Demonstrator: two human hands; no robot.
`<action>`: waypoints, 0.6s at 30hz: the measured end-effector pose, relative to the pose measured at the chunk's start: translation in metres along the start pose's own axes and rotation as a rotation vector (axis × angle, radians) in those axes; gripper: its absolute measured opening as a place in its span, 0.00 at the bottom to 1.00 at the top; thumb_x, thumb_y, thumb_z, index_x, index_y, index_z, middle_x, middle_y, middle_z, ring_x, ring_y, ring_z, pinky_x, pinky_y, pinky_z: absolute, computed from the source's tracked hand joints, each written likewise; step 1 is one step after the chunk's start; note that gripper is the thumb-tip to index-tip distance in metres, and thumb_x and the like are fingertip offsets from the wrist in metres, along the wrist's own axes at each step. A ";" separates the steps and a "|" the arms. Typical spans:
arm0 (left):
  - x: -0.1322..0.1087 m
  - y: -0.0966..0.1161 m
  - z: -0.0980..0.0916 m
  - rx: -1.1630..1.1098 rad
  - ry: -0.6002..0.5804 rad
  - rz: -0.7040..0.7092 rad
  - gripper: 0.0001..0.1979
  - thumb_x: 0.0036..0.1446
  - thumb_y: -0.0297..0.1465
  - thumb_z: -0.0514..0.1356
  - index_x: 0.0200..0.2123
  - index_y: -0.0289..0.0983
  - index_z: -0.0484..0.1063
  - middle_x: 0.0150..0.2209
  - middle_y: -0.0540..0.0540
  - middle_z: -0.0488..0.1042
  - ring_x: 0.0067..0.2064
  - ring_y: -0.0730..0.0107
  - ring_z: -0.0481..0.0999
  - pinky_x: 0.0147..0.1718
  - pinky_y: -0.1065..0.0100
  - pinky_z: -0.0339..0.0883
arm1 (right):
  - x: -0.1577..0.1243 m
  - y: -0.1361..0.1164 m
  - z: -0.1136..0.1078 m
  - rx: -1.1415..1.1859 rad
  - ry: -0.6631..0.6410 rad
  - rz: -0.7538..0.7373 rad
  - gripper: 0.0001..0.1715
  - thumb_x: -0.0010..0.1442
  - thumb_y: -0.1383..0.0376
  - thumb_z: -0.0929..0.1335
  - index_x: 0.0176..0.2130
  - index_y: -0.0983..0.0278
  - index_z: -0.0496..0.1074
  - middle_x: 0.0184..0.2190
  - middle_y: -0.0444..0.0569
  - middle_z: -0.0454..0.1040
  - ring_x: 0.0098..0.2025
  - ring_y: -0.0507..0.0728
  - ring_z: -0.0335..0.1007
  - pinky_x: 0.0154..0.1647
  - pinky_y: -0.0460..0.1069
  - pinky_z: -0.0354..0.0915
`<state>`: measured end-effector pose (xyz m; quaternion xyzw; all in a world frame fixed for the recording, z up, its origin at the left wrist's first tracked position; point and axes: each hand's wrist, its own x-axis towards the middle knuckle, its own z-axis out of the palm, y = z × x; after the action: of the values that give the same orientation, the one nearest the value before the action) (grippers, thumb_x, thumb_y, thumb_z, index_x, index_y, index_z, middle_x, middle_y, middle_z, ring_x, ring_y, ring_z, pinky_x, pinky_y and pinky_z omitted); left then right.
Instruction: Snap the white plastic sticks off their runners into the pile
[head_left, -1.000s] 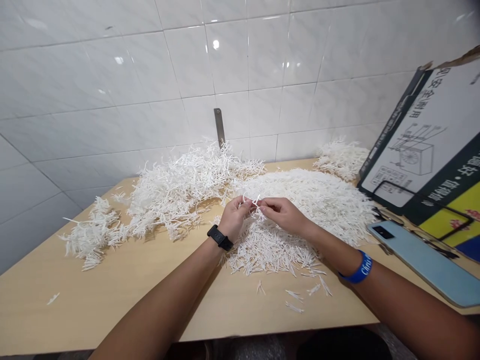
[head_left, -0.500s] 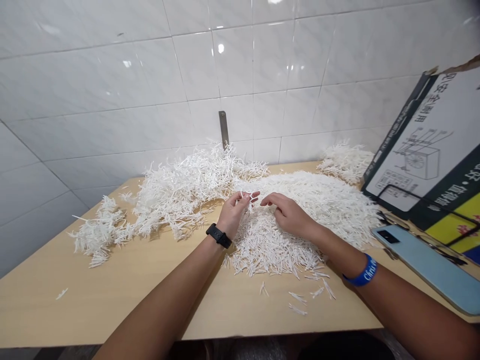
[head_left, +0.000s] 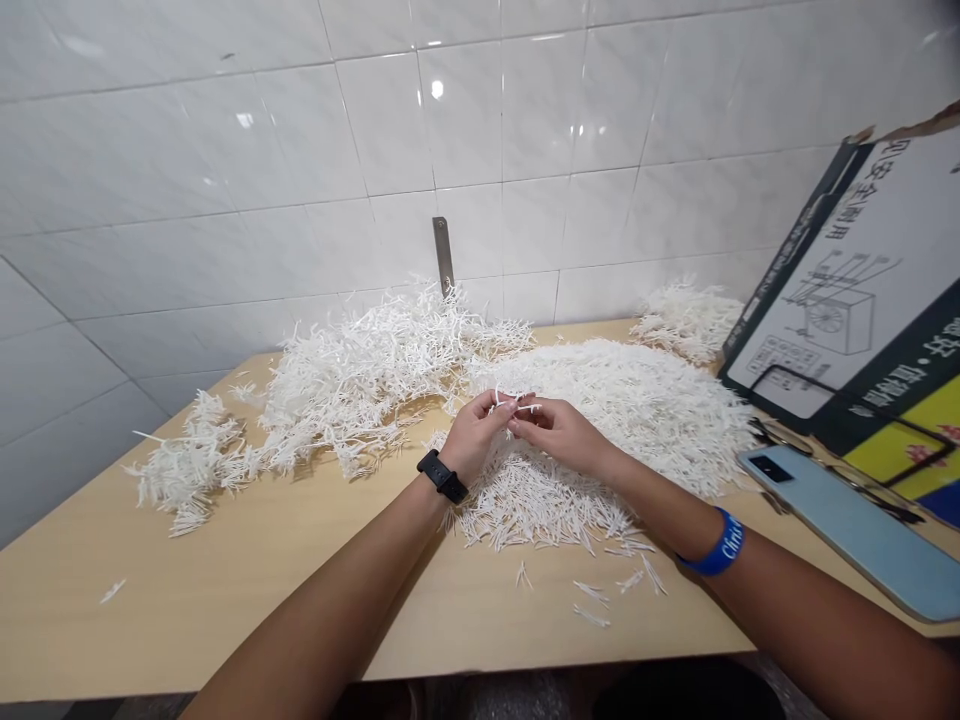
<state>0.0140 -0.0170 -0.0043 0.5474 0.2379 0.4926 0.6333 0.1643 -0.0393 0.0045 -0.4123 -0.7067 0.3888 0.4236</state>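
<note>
My left hand [head_left: 471, 435] and my right hand [head_left: 553, 432] meet in front of me above a large heap of thin white plastic sticks [head_left: 600, 420]. Between their fingertips they pinch a small branched white plastic piece [head_left: 513, 404]. Both hands hover just over the near part of the heap. Its sticks lie densely under and behind my palms. A black watch [head_left: 442, 476] sits on my left wrist, and a blue wristband [head_left: 716, 546] circles my right.
More white tangled piles [head_left: 360, 390] lie left on the light wooden table [head_left: 225, 600], with another [head_left: 686, 320] at the back right. A pale blue phone [head_left: 847, 530] and a printed cardboard box [head_left: 840, 290] stand right. White tiles [head_left: 465, 120] rise behind a metal bracket [head_left: 443, 255].
My hands have come back together from the slightly apart position of half a second ago, and their fingertips now pinch the white piece. The view has shifted only slightly.
</note>
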 end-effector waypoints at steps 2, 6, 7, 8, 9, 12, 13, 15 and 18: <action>-0.001 0.002 0.001 -0.072 -0.021 -0.062 0.12 0.49 0.36 0.66 0.28 0.36 0.67 0.35 0.45 0.76 0.40 0.64 0.74 0.44 0.61 0.64 | 0.000 0.002 0.000 -0.044 -0.006 0.008 0.20 0.55 0.53 0.68 0.38 0.67 0.73 0.25 0.44 0.66 0.26 0.51 0.58 0.27 0.47 0.55; -0.003 0.008 0.004 -0.138 -0.011 -0.146 0.12 0.48 0.34 0.67 0.28 0.36 0.66 0.42 0.42 0.76 0.44 0.63 0.75 0.43 0.63 0.65 | 0.000 0.005 0.001 -0.127 0.007 0.015 0.17 0.56 0.55 0.67 0.36 0.67 0.74 0.23 0.43 0.65 0.25 0.51 0.57 0.26 0.47 0.53; -0.004 0.010 0.005 -0.145 0.008 -0.154 0.12 0.48 0.33 0.67 0.27 0.36 0.66 0.43 0.41 0.76 0.42 0.64 0.75 0.41 0.64 0.65 | 0.000 0.005 0.001 -0.152 0.009 0.012 0.16 0.57 0.55 0.66 0.34 0.67 0.73 0.23 0.43 0.65 0.25 0.51 0.57 0.26 0.47 0.53; -0.004 0.011 0.005 -0.148 0.031 -0.153 0.13 0.47 0.34 0.67 0.27 0.36 0.66 0.44 0.41 0.76 0.40 0.65 0.75 0.39 0.65 0.65 | 0.000 0.004 0.001 -0.174 0.010 0.006 0.16 0.58 0.56 0.65 0.32 0.67 0.73 0.22 0.43 0.65 0.25 0.51 0.57 0.26 0.47 0.53; -0.004 0.012 0.005 -0.148 0.052 -0.145 0.14 0.47 0.34 0.67 0.27 0.36 0.65 0.43 0.41 0.76 0.37 0.67 0.76 0.37 0.65 0.66 | -0.001 0.003 0.001 -0.187 0.002 0.005 0.16 0.59 0.57 0.64 0.30 0.66 0.72 0.22 0.43 0.66 0.25 0.51 0.58 0.26 0.47 0.53; -0.003 0.013 0.004 -0.125 0.080 -0.093 0.16 0.47 0.38 0.67 0.27 0.37 0.63 0.39 0.42 0.78 0.26 0.72 0.73 0.31 0.64 0.66 | -0.003 0.000 0.000 -0.180 -0.054 0.024 0.18 0.62 0.58 0.62 0.28 0.66 0.71 0.21 0.44 0.67 0.24 0.51 0.59 0.27 0.47 0.55; -0.003 0.013 0.003 -0.108 0.073 -0.072 0.17 0.47 0.40 0.67 0.28 0.37 0.62 0.38 0.42 0.78 0.24 0.73 0.71 0.29 0.64 0.66 | -0.004 0.000 0.000 -0.173 -0.070 0.028 0.19 0.62 0.58 0.61 0.28 0.66 0.71 0.22 0.44 0.68 0.24 0.51 0.60 0.27 0.47 0.56; -0.003 0.013 0.003 -0.065 0.055 -0.029 0.18 0.48 0.41 0.66 0.30 0.37 0.62 0.37 0.43 0.78 0.21 0.74 0.70 0.27 0.64 0.66 | -0.005 0.001 0.000 -0.165 -0.087 0.011 0.19 0.63 0.58 0.60 0.29 0.66 0.71 0.22 0.45 0.69 0.25 0.51 0.62 0.28 0.47 0.57; -0.003 0.012 0.003 -0.026 0.026 -0.003 0.16 0.51 0.42 0.64 0.31 0.37 0.63 0.38 0.42 0.79 0.21 0.74 0.70 0.25 0.66 0.65 | -0.006 0.002 0.000 -0.159 -0.098 -0.028 0.19 0.64 0.59 0.60 0.30 0.65 0.71 0.23 0.45 0.69 0.25 0.51 0.62 0.29 0.47 0.57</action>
<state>0.0102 -0.0223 0.0071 0.5324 0.2405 0.5015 0.6381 0.1666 -0.0447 0.0010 -0.4150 -0.7609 0.3452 0.3600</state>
